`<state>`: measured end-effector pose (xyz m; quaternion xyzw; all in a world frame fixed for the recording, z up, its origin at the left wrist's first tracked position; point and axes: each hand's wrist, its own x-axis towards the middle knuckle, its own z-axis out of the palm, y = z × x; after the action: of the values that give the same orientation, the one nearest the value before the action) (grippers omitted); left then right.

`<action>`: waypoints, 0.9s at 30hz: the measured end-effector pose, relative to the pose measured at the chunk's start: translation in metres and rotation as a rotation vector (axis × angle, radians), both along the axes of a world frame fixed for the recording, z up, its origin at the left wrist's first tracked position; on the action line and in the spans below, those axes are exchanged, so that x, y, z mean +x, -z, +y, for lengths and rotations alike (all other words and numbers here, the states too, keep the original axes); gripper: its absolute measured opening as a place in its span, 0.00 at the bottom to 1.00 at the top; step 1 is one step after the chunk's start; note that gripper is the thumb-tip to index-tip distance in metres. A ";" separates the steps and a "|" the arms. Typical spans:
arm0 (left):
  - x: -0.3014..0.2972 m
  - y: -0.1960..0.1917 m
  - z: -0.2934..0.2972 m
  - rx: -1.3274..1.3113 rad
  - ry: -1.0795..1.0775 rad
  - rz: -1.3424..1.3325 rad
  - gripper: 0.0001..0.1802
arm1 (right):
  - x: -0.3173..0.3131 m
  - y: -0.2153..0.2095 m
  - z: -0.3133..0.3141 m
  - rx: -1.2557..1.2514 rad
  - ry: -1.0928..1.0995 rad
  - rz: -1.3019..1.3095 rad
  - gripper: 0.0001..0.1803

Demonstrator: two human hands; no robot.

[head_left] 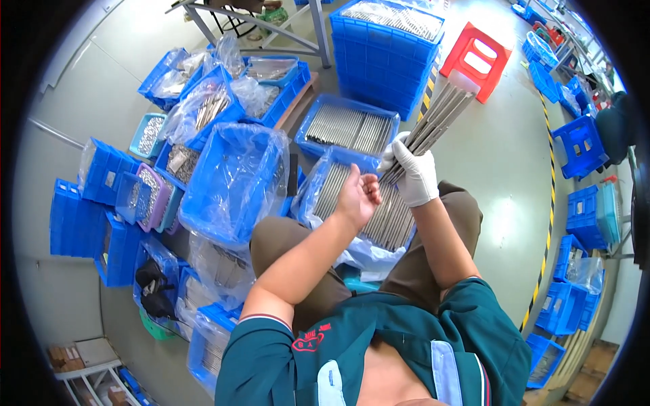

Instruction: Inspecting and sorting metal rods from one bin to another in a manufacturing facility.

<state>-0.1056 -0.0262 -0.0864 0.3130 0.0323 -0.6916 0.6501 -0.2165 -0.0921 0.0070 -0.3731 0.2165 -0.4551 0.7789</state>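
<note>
A bundle of long thin metal rods (437, 122) slants up and to the right, its near ends over a crate. My right hand (416, 177), in a white glove, is closed around the lower part of the bundle. Bare and loosely curled, my left hand (359, 195) is just left of the rods' lower ends. Its thumb stands apart from the fingers, and I see nothing in it. Below both hands, between my knees, a plastic-lined blue crate (308, 196) holds rows of similar rods. Another blue crate (305, 125) of rods lies just beyond.
At my left stands a blue bin (233, 233) lined with clear plastic. Several crates and small baskets of metal parts crowd farther left. A tall stack of blue crates (372, 68) rises ahead, beside a red stool (477, 57). More blue crates (582, 145) line the right side, past a yellow-black floor stripe.
</note>
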 end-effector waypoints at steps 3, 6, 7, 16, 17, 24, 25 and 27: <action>-0.009 -0.031 -0.008 -0.116 -0.034 0.228 0.32 | 0.008 -0.005 0.018 -0.173 0.056 0.032 0.08; -0.006 -0.048 -0.006 -0.413 0.025 0.353 0.31 | 0.022 -0.001 0.037 -0.246 0.077 0.202 0.06; -0.005 -0.052 -0.004 -0.420 0.020 0.356 0.31 | 0.028 -0.002 0.043 -0.268 0.115 0.209 0.06; 0.024 -0.021 0.012 -0.068 0.303 0.255 0.20 | 0.022 -0.047 0.022 -0.301 0.248 0.036 0.12; 0.031 -0.020 0.013 -0.074 0.333 0.273 0.19 | 0.018 -0.051 0.018 -0.260 0.227 -0.064 0.11; 0.079 -0.024 0.024 0.017 -0.051 -0.636 0.19 | -0.041 0.026 0.029 0.629 -0.224 -0.019 0.22; 0.084 -0.033 0.027 -0.009 0.033 -0.769 0.20 | -0.042 0.038 0.048 0.798 -0.147 0.191 0.25; 0.094 -0.039 0.029 -0.022 0.246 -0.962 0.20 | -0.055 0.068 0.074 0.927 -0.493 0.112 0.25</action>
<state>-0.0120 0.0028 -0.0473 0.5912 -0.3159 -0.5408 0.5081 -0.2711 -0.0185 -0.0612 -0.0533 0.3423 -0.0944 0.9333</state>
